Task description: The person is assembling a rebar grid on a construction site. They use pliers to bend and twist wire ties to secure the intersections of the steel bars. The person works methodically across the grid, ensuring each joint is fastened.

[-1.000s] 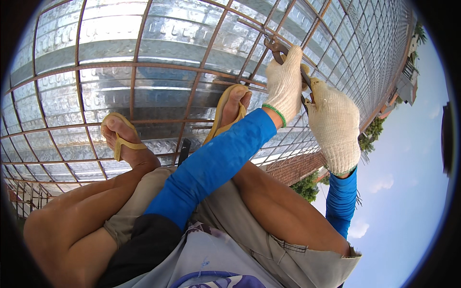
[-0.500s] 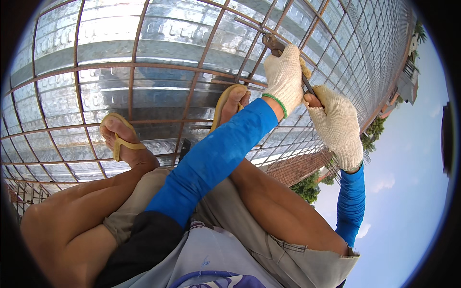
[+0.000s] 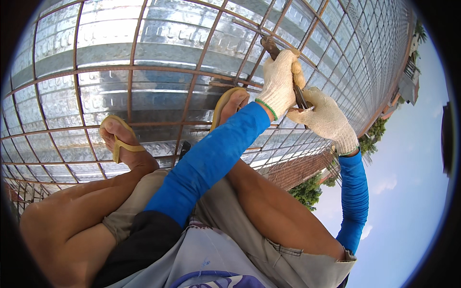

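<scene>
A pair of rusty, dark pincers (image 3: 270,47) slants across the upper middle, its head at a crossing of the steel reinforcing bars (image 3: 261,30). My left hand (image 3: 279,77), in a cream knitted glove with a green cuff edge, is wrapped round the pincers just below the head. Closer to the handle ends is my gloved right hand (image 3: 329,115), its thumb and fingers on either side of the handles, holding them loosely. Whether wire sits in the jaws is too small to tell. Both forearms wear blue sleeves.
The rebar grid lies over shiny corrugated metal decking (image 3: 105,53). My feet, in yellow flip-flops (image 3: 116,149), rest on it. A short loose bar (image 3: 225,85) lies beside the right foot. At right, the grid's edge (image 3: 379,117) drops toward trees (image 3: 307,192) and a brick-red surface (image 3: 297,168).
Both hands have shifted slightly left, and the pincers' handles have swung left with them. My right hand has loosened, its thumb now stretched out across the handle ends.
</scene>
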Demonstrator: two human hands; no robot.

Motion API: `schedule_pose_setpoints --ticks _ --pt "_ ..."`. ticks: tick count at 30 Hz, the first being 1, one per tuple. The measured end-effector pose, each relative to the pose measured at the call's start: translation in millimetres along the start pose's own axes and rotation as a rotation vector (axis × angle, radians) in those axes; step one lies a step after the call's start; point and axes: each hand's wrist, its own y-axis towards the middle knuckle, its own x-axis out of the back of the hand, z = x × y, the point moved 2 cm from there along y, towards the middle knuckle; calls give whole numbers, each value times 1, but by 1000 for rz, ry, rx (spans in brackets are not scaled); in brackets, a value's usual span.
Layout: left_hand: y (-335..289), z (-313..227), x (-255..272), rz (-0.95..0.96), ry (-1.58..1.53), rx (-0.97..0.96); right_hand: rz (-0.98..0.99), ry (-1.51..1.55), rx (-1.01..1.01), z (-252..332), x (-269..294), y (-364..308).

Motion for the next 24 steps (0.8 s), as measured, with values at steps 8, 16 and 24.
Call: schedule_pose_setpoints --ticks 8,16,24 --pt "1 4 3 20 55 33 393 949 -152 -46 -8 4" --pt "8 4 -18 -225 120 -31 -220 -395 22 -16 5 14" --pt "4 -1 -7 -27 78 42 -58 -31 -2 -31 -13 12"
